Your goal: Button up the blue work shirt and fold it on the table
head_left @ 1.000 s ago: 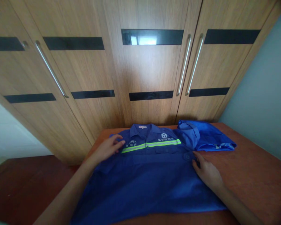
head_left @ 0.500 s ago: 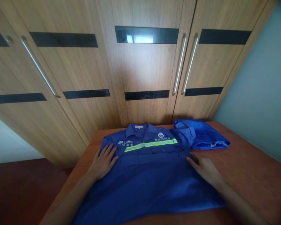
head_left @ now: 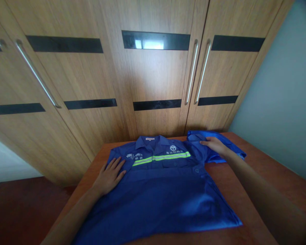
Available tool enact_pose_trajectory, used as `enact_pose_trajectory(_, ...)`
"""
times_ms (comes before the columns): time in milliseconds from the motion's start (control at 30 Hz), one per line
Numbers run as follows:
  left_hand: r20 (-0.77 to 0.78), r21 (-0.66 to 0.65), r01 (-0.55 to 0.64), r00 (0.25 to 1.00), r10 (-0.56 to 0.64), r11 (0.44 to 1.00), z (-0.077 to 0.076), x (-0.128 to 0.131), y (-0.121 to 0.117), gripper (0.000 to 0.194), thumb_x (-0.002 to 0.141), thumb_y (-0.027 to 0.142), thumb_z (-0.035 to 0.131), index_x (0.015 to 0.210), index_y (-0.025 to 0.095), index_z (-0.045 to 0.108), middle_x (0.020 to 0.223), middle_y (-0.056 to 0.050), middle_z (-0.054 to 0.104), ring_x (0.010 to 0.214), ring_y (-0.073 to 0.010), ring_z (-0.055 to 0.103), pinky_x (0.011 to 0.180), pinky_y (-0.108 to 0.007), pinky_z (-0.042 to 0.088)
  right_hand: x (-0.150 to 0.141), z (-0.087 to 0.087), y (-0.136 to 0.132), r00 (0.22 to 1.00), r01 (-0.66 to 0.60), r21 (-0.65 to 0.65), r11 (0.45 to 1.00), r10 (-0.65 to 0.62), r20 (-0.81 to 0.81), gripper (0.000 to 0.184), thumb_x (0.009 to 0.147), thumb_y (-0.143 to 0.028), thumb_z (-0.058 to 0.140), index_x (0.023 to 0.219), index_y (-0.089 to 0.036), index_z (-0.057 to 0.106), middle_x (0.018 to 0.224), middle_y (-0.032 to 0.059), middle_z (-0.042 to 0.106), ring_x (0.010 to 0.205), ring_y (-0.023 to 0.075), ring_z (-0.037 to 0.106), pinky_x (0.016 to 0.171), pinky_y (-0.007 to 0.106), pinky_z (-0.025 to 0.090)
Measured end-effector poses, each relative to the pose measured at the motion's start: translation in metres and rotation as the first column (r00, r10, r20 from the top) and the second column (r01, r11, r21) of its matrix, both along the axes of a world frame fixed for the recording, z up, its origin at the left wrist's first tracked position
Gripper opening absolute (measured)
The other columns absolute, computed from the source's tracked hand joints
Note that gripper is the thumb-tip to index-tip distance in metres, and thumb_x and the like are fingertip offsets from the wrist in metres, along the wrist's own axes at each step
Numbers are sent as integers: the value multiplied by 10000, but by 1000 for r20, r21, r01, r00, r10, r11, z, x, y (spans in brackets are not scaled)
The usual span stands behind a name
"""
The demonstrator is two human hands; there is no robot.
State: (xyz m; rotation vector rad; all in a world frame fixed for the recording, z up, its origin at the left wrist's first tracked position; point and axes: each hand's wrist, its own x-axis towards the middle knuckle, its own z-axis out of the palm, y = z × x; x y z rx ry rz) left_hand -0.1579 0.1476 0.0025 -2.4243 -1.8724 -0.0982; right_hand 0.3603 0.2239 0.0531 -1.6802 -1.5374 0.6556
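Note:
A dark blue work jacket [head_left: 148, 200] lies spread on the table, collar away from me, with white lettering and a yellow-green reflective stripe across the chest. My left hand [head_left: 111, 175] rests flat on its left side, fingers stretched and slightly apart. My right hand [head_left: 215, 145] is at the right sleeve [head_left: 200, 148], thumb and fingers pinched on the cloth near the shoulder. Part of the fingertips is hidden. The jacket's lower part is folded up over the front, and a round button [head_left: 197, 170] shows by its right corner.
A brighter blue folded garment [head_left: 231, 140] lies behind the right sleeve at the table's back right. The reddish-brown table [head_left: 252, 177] meets a wooden wardrobe [head_left: 158, 81] with metal handles at the back. A pale wall [head_left: 275, 102] bounds the right side.
My right hand has moved from the jacket's right corner up to the right sleeve and pinched it. My left hand stays on the cloth. The view has shifted slightly.

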Motion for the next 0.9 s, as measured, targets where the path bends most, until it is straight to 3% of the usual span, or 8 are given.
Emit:
enact_pose_trajectory(200, -23, 17, 24, 999, -24, 1000, -1, -22, -10, 573, 918, 511, 325, 1415, 230, 377, 1503, -78, 323, 1382, -277, 276, 1108, -479, 234, 9, 13, -16, 864, -151, -2, 988, 132, -485, 218, 744, -315, 631, 884, -149, 652, 863, 75, 723, 764, 200, 677, 694, 292, 535)
enact_pose_trajectory(400, -28, 26, 29, 999, -29, 999, -3, -27, -10, 569, 922, 514, 324, 1410, 228, 386, 1496, -79, 339, 1377, -263, 290, 1107, -459, 254, -7, -12, -20, 878, -123, -168, 978, 28, -478, 261, 800, -375, 576, 951, -167, 619, 824, 70, 725, 677, 207, 680, 588, 316, 550)
enact_pose_trajectory(500, -25, 30, 33, 999, -32, 999, -5, -28, -10, 578, 922, 524, 322, 1415, 228, 378, 1496, -82, 340, 1374, -269, 297, 1107, -461, 256, -18, -12, -14, 935, -143, -115, 983, 96, -342, 274, 765, -313, 626, 995, -165, 619, 889, 63, 727, 753, 206, 682, 672, 313, 551)
enact_pose_trajectory(633, -1, 47, 50, 999, -50, 998, -8, -31, -9, 579, 914, 529, 345, 1412, 237, 381, 1485, -73, 363, 1365, -270, 314, 1110, -457, 260, -37, 11, -12, 984, -96, 95, 991, 80, 159, 202, 789, -235, 579, 970, -165, 635, 949, 59, 712, 879, 212, 653, 819, 311, 497)
enact_pose_trajectory(733, 4, 71, 52, 999, -52, 996, -9, -32, -9, 570, 913, 527, 354, 1401, 238, 401, 1475, -71, 381, 1359, -270, 326, 1106, -462, 271, -71, 21, -34, 903, -99, 232, 968, -11, 430, 257, 857, -249, 491, 1065, -156, 611, 977, 92, 696, 914, 231, 637, 820, 321, 475)
enact_pose_trajectory(800, 2, 82, 56, 998, -57, 995, -11, -32, -8, 563, 916, 525, 352, 1395, 235, 412, 1473, -74, 384, 1356, -270, 332, 1102, -464, 281, -100, 16, -59, 836, -183, 252, 950, 16, 549, 330, 885, -284, 458, 1160, -143, 572, 1002, 123, 681, 920, 248, 626, 817, 351, 472)
enact_pose_trajectory(833, 2, 86, 59, 998, -60, 995, -11, -33, -8, 562, 916, 526, 352, 1393, 235, 416, 1473, -75, 385, 1356, -270, 333, 1101, -466, 283, -113, 11, -72, 788, -302, 227, 926, 109, 606, 357, 887, -316, 466, 1189, -152, 565, 1035, 128, 670, 973, 257, 605, 850, 370, 460)
enact_pose_trajectory(900, 5, 87, 63, 998, -64, 994, -13, -34, -8, 564, 915, 529, 357, 1397, 240, 408, 1474, -76, 383, 1357, -271, 331, 1102, -469, 280, -131, -1, -94, 644, -568, 97, 817, 368, 671, 383, 866, -392, 509, 1187, -197, 587, 1091, 108, 659, 1076, 266, 557, 972, 438, 383)
